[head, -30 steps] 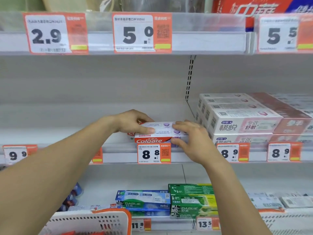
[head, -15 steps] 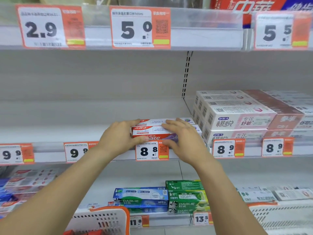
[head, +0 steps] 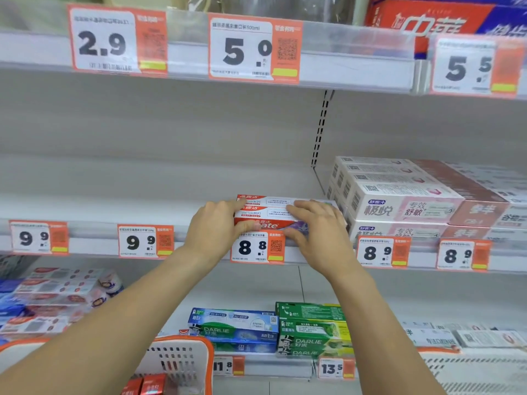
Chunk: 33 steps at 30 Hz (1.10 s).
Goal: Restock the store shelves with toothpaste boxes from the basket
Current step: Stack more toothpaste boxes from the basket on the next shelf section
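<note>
Left hand (head: pixel 219 228) grips the left end of the front Colgate box (head: pixel 266 216): thumb on the front face, fingers curled over the top. Right hand (head: pixel 316 229) lies on the box's right end, fingers fairly straight over the top, thumb low at the front; full grip not certain. Box at frame centre on the middle shelf (head: pixel 182 246), above the 8.8 tag (head: pixel 258 248). Second Colgate box (head: pixel 273 200) just behind, touching. White boxes (head: pixel 399 201) stacked just right. Basket (head: pixel 176 360) at lower left, red boxes (head: pixel 145 384) inside. Darlie boxes (head: pixel 271 329) on the shelf below.
</note>
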Tool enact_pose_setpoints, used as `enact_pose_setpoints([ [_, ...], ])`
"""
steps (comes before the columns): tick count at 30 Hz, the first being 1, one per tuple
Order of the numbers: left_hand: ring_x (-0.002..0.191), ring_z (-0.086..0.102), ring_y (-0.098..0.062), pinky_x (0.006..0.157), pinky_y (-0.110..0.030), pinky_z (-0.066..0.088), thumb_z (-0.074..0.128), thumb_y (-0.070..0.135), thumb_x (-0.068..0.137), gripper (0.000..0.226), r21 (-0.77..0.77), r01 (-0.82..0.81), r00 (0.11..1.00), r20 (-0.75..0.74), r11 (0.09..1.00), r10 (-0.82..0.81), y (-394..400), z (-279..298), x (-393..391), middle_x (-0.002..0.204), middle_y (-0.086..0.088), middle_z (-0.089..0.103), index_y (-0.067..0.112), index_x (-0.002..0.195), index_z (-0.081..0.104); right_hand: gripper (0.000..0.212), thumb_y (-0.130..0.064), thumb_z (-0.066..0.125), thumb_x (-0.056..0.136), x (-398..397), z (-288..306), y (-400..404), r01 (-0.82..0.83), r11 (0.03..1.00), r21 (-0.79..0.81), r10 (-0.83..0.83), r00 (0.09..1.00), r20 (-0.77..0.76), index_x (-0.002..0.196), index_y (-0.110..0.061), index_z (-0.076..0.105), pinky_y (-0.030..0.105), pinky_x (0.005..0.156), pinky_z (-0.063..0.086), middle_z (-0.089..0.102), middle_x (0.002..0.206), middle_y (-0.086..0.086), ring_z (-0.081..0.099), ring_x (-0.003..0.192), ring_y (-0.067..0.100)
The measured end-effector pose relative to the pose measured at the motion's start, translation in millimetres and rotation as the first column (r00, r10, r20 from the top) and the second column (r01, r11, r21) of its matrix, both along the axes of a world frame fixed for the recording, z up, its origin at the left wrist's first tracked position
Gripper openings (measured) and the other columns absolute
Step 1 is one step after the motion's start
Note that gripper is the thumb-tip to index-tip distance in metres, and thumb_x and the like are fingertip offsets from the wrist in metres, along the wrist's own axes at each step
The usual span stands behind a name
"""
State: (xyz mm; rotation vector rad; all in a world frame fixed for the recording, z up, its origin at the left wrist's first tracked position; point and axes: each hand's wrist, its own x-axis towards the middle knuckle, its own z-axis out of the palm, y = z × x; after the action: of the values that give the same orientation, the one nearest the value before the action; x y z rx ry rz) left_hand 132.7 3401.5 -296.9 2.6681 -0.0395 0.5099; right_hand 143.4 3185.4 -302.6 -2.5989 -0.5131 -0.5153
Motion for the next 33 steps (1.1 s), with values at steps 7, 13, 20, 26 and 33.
enact_pose_setpoints([
  [7,0.105,0.064,-0.033,0.082,-0.038,0.051,0.058,0.054,0.094,0.065,0.065,-0.022,0.999,-0.026,0.998,0.024,-11.5,-0.4,-17.7,0.116,-0.009,0.072,0.023,0.149,0.044,0.039,-0.027,0.065,0.094,1.7,-5.4,0.0,-0.013,1.0,0.026,0.013,1.0,0.019,0.133,-0.023,0.064,0.045,0.117,0.026,0.059,0.139,-0.001,0.045,0.132,0.024],
  [13,0.108,0.064,-0.029,0.095,-0.039,0.046,0.059,0.045,0.096,0.066,0.08,0.026,0.999,-0.036,0.996,-0.023,-3.6,-4.4,-25.7,0.117,-0.004,0.072,0.023,0.153,0.033,0.04,-0.025,0.065,0.095,2.8,-8.3,-5.0,-0.035,0.999,0.01,0.035,0.999,0.0,0.134,-0.023,0.063,0.048,0.116,0.028,0.058,0.141,0.0,0.045,0.134,0.028],
  [20,0.097,0.059,-0.012,0.086,-0.031,0.047,0.065,0.022,0.092,0.029,-0.214,0.098,0.944,0.33,0.972,-0.023,37.2,-11.8,-99.4,0.104,0.008,0.065,0.02,0.12,0.061,0.031,-0.002,0.065,0.087,-48.8,2.3,52.7,-0.241,0.93,0.278,0.139,0.93,0.341,0.116,-0.012,0.069,0.029,0.107,0.037,0.066,0.121,0.001,0.054,0.119,0.021],
  [26,0.074,0.064,-0.011,0.069,-0.029,0.048,0.066,0.035,0.092,0.013,-0.2,-0.061,0.937,-0.35,0.978,-0.013,124.2,-93.7,-163.8,0.084,0.01,0.066,0.023,0.097,0.063,0.048,-0.023,0.072,0.089,-107.6,-75.7,145.7,-0.432,0.883,0.183,0.458,0.711,-0.533,0.133,-0.02,0.056,0.022,0.082,0.047,0.062,0.124,-0.001,0.067,0.091,0.014],
  [33,0.099,0.059,-0.026,0.078,-0.032,0.045,0.067,0.044,0.09,0.049,0.014,-0.259,0.609,-0.773,0.966,0.175,195.0,-212.8,-267.6,0.112,-0.011,0.064,0.011,0.125,0.057,0.066,-0.027,0.08,0.083,-155.7,-169.3,206.6,-0.513,0.857,0.041,0.288,0.413,-0.864,0.14,-0.014,0.049,0.028,0.097,0.046,0.058,0.135,0.007,0.058,0.116,0.02],
])
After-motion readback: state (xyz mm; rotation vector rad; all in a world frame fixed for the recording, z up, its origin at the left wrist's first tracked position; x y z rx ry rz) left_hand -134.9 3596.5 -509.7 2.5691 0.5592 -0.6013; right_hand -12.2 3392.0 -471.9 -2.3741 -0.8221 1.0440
